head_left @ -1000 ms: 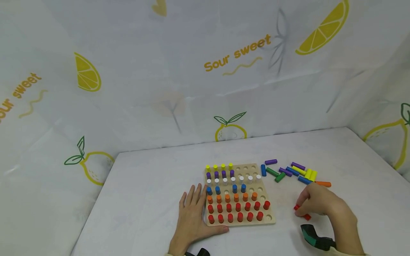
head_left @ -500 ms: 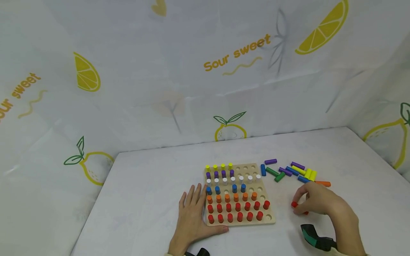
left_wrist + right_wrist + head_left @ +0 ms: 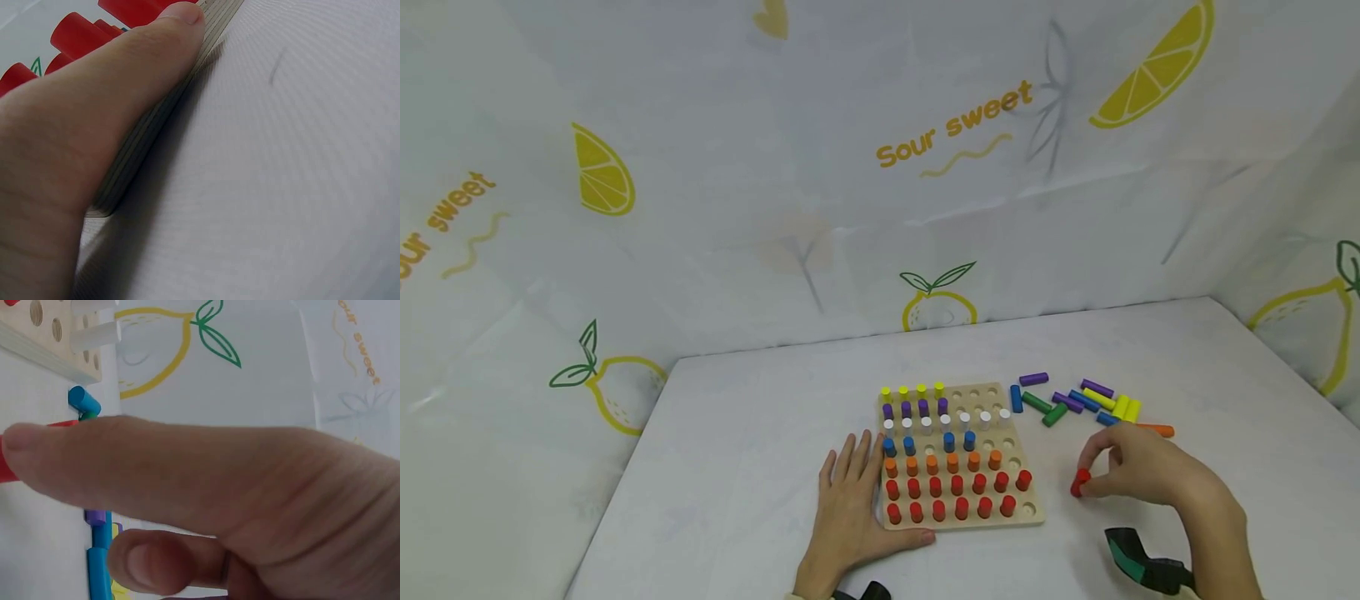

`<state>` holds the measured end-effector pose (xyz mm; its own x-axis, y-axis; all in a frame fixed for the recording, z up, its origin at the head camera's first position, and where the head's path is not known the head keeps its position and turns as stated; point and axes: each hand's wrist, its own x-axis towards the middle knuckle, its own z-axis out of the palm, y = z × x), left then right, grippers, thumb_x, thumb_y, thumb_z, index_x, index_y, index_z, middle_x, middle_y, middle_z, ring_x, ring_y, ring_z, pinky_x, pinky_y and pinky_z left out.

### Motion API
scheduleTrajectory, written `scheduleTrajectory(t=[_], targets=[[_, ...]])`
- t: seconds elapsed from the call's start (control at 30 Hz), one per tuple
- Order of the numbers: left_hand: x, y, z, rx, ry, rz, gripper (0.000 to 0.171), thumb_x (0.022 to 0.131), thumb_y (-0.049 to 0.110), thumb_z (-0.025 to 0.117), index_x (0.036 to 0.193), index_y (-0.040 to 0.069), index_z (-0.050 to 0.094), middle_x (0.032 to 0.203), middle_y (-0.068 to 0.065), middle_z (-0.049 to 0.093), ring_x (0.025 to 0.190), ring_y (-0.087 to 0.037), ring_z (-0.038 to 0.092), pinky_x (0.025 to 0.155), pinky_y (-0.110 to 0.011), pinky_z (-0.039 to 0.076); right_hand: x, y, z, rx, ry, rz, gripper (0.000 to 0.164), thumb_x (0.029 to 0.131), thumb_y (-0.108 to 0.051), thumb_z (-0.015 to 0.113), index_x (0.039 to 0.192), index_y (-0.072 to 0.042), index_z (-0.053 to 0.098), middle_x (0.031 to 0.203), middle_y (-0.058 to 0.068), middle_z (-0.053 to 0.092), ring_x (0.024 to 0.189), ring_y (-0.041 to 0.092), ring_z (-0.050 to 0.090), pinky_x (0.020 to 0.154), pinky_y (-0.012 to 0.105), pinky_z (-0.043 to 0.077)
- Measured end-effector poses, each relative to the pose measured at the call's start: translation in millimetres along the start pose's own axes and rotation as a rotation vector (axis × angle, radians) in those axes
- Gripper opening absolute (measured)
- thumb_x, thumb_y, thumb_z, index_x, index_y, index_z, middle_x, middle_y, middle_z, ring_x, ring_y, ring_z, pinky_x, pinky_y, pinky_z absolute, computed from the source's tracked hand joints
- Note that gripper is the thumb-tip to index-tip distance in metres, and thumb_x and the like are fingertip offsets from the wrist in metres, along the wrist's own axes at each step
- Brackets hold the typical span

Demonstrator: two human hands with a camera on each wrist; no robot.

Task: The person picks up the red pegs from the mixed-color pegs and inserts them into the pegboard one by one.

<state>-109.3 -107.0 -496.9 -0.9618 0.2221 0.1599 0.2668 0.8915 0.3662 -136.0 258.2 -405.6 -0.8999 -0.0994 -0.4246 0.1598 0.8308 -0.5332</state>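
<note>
A wooden pegboard [image 3: 1033, 521] lies on the table, holding rows of yellow, purple, white, blue, orange and red pegs with some holes bare. My left hand [image 3: 853, 508] lies flat at its left side, fingers spread and fairly straight. In the left wrist view the thumb [image 3: 137, 69] rests along the board's near edge, beside red pegs [image 3: 80, 34]. To the right of the board, my right hand [image 3: 1146, 467] pinches a red peg [image 3: 1079, 483] between thumb and forefinger, held roughly upright. The right wrist view shows only part of that peg [image 3: 7, 465] past a finger.
Loose pegs lie beyond the right hand: green [image 3: 1037, 402], purple [image 3: 1033, 379], blue [image 3: 1017, 398], yellow [image 3: 1101, 399] and orange [image 3: 1157, 431]. A patterned white curtain [image 3: 820, 208] rises behind the table. A black-and-green wrist device [image 3: 1138, 558] sits by the right wrist.
My right hand has drawn slightly left and turned the red peg from lying to nearly upright. A second red piece seen near it earlier is no longer visible. The left hand stays put.
</note>
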Motion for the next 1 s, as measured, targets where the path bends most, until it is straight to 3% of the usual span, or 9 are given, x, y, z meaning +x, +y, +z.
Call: scheduleTrajectory(t=[0.27,0.67,0.83,1.0], targets=[[0.1,0.0,0.4,0.000,0.008,0.003,0.135,0.053,0.088,0.075,0.161,0.019,0.034,0.166,-0.010,0.037,0.156,-0.036,0.030,0.124,-0.063,0.023,-5.2,-5.9,0.9,0.031,0.004,-0.085,0.031,0.075,-0.026,0.091,0.098,-0.012,0.076,0.062,0.001,0.051,0.064,0.017,0.047,0.051,0.024,0.040],[-1.1,-1.1,1.3,0.018,0.004,0.003,0.133,0.054,0.088,0.074,0.161,0.019,0.035,0.166,-0.010,0.039,0.155,-0.037,0.031,0.123,-0.065,0.025,-10.1,-9.4,2.8,0.158,-0.107,-0.330,0.022,0.078,-0.022,0.088,0.095,-0.013,0.077,0.062,-0.001,0.049,0.060,0.010,0.046,0.047,0.022,0.037],[-0.7,-0.8,1.1,0.016,-0.004,-0.003,0.133,0.054,0.088,0.074,0.161,0.019,0.035,0.166,-0.010,0.039,0.155,-0.037,0.031,0.124,-0.065,0.025,-7.9,-13.6,5.1,0.183,-0.139,-0.361,0.020,0.078,-0.020,0.088,0.093,-0.013,0.078,0.060,-0.003,0.048,0.058,0.010,0.045,0.047,0.022,0.037],[-0.6,-0.7,0.8,0.008,-0.005,-0.004,0.132,0.054,0.087,0.075,0.160,0.019,0.036,0.165,-0.010,0.039,0.155,-0.037,0.031,0.124,-0.065,0.025,-5.9,-19.9,8.6,0.175,-0.164,-0.335,0.021,0.076,-0.020,0.089,0.094,-0.013,0.080,0.060,-0.002,0.051,0.060,0.010,0.047,0.049,0.022,0.040]])
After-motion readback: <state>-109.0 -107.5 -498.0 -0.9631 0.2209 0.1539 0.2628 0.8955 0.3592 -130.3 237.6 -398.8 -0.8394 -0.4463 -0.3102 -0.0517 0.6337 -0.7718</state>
